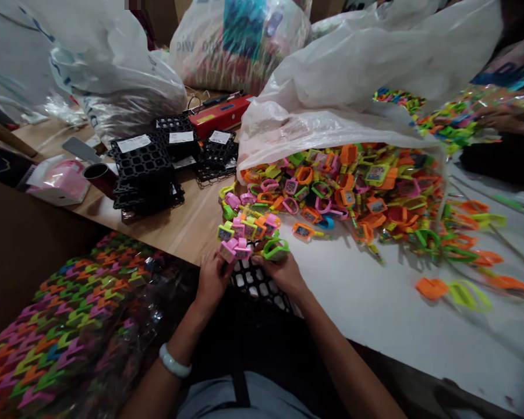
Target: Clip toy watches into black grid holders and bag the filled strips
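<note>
Grey clothing [266, 398] and two bare forearms fill the near edge, with a pale bangle [174, 362] round the left wrist. Beyond them, the left hand [213, 276] has its fingers bent at the left side of a black grid [254, 285], next to pink toy watches [236, 249]; whether it grips anything I cannot tell. The right hand [283, 272] holds a green toy watch [276, 250] between thumb and fingers, above the grid's right side. Pink, yellow and orange toy watches [250, 227] stand bunched at the grid's far end.

Just beyond, to the right, a large heap of toy watches [375, 186] spills from a white plastic bag [323, 110] onto the worktop [402, 326]. Farther right lie loose orange and yellow pieces [432, 288]. On the left stand stacked black grids [142, 157] with white labels, a dark cup [100, 177] and a red box [222, 115] behind. Low at near left, rows of coloured pieces [61, 326] sit beside clear wrapping. Far left and far centre are more filled bags [122, 81]. At far right, another person's dark sleeve [502, 160] shows.
</note>
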A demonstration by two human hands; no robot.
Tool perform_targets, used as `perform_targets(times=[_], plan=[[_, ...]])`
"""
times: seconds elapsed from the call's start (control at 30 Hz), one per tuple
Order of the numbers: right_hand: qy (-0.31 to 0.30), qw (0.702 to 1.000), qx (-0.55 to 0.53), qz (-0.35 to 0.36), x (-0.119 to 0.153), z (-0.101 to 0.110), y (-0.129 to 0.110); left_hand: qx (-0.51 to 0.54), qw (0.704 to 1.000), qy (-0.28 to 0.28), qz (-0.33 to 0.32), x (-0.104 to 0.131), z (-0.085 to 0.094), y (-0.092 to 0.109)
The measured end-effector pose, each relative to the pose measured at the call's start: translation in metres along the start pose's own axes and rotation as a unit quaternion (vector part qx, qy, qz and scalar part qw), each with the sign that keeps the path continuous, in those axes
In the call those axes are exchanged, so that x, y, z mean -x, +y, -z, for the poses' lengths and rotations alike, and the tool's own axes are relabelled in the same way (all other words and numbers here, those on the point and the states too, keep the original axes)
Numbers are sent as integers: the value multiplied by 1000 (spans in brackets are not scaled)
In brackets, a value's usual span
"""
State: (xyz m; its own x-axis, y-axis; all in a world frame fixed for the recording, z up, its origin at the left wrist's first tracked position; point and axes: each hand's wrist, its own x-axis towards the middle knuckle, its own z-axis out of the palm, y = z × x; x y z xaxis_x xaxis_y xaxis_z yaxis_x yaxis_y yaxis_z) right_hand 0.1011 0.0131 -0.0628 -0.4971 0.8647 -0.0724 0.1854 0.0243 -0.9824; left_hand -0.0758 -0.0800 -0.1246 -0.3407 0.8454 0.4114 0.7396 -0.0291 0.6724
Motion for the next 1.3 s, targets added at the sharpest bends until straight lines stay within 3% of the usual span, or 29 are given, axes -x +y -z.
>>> perform_targets(times=[0.07,0.13,0.23,0.3,0.37,0.47,0.57,0.8,0.97,1.07,1.13,1.2,1.3], plan=[[16,999,44,0,-2,2,0,2,1000,-5,0,0,1,0],[69,990,122,1,-1,20,3,5,1000,-12,0,0,1,0],[133,952,275,-2,4,54,9,10,1000,-11,7,0,1,1],[167,922,350,17,8,63,9,15,1000,-5,13,0,1,2],[159,920,354,59,11,53,6,27,1000,-2,13,1,1,2],[26,957,260,129,5,14,0,46,999,-3,8,1,3,2],[-73,968,173,167,-9,-19,2,62,998,-9,7,-1,5,2],[-30,956,230,182,-19,-31,27,91,995,-26,28,-4,4,0],[-26,953,251,168,-14,-39,21,104,994,-29,28,-3,4,0],[-13,961,232,151,-11,-18,13,102,994,-31,24,-2,5,1],[54,957,250,136,-10,14,13,100,994,-31,23,-2,5,1],[160,931,308,114,-10,53,18,100,994,-30,22,-3,5,2],[194,901,381,74,-10,94,26,98,995,-20,23,-3,5,3]])
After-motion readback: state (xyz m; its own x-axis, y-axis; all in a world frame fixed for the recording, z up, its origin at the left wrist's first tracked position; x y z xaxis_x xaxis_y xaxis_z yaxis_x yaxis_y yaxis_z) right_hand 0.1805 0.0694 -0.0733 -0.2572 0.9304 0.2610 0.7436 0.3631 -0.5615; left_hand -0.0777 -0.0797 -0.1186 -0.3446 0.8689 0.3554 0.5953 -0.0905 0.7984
